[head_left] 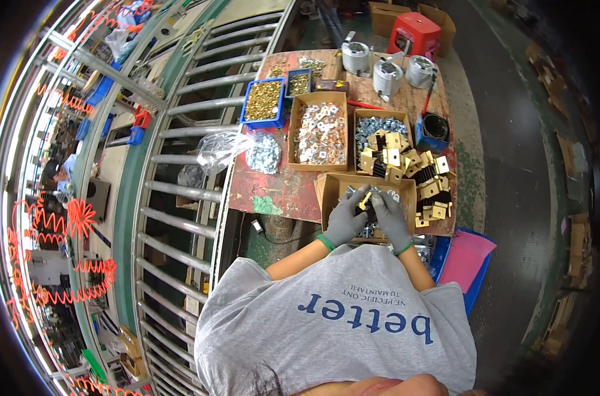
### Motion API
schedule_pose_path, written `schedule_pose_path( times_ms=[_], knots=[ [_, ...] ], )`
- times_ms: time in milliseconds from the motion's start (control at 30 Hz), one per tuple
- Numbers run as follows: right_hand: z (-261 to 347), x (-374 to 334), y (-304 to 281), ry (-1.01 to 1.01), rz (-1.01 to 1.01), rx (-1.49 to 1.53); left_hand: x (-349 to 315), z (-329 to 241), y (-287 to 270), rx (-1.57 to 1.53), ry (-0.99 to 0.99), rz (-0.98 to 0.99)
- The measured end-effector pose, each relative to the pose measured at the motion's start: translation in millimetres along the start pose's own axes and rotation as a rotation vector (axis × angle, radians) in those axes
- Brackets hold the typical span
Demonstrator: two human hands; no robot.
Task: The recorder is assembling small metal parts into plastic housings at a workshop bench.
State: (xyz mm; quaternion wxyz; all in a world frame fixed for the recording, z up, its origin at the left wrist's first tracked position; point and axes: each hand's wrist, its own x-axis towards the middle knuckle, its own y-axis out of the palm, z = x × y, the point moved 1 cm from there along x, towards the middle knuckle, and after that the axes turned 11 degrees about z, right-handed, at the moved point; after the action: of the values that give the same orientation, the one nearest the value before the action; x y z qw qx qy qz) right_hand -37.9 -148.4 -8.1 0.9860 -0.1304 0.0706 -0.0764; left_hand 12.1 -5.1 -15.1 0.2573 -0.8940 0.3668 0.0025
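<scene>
Both my hands wear grey gloves and meet over a cardboard box (333, 188) at the near edge of a worn red table (280, 188). My left hand (345, 218) pinches a small brass-coloured piece (364, 197) at its fingertips. My right hand (389, 218) closes around a dark part right beside it, touching the same piece. The box under them holds small silvery hardware, mostly hidden by my hands. To the right lies a heap of brass-and-black assembled pieces (419, 175).
Further back stand a box of flat silvery plates (320, 132), a box of bolts (379, 125), a blue bin of brass parts (264, 100), a clear bag of nuts (264, 153) and three ribbed metal cylinders (387, 74). A roller conveyor (181, 178) runs along the left.
</scene>
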Motion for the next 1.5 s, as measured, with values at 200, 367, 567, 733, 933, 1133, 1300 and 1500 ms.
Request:
schedule_pose_path(
  times_ms=[200, 367, 567, 733, 933, 1133, 1300, 1500],
  knots=[
    [30, -12, 0, -0.281, -0.146, -0.241, -4, 4, -4, -0.031, -0.099, -0.006],
    [1, -2, -2, 0.022, -0.019, -0.060, -5, -4, -1, -0.020, -0.094, 0.013],
    [11, -11, 1, -0.072, -0.119, -0.119, -7, 3, -1, -0.038, -0.143, -0.014],
    [-19, -3, 4, 0.124, 0.079, 0.116, -4, 3, 2, 0.019, -0.130, 0.015],
    [10, -5, 0, -0.074, -0.113, 0.036, -5, 6, 4, 0.044, -0.133, -0.042],
    [1, -9, 5, -0.085, 0.055, -0.145, -8, 7, 3, 0.023, -0.153, -0.020],
    [-12, 1, 2, 0.006, -0.057, 0.035, -7, 2, 2, -0.033, -0.151, -0.050],
    [-16, -4, 6, -0.219, -0.059, -0.304, -9, -2, 4, 0.005, -0.207, -0.042]
  ],
)
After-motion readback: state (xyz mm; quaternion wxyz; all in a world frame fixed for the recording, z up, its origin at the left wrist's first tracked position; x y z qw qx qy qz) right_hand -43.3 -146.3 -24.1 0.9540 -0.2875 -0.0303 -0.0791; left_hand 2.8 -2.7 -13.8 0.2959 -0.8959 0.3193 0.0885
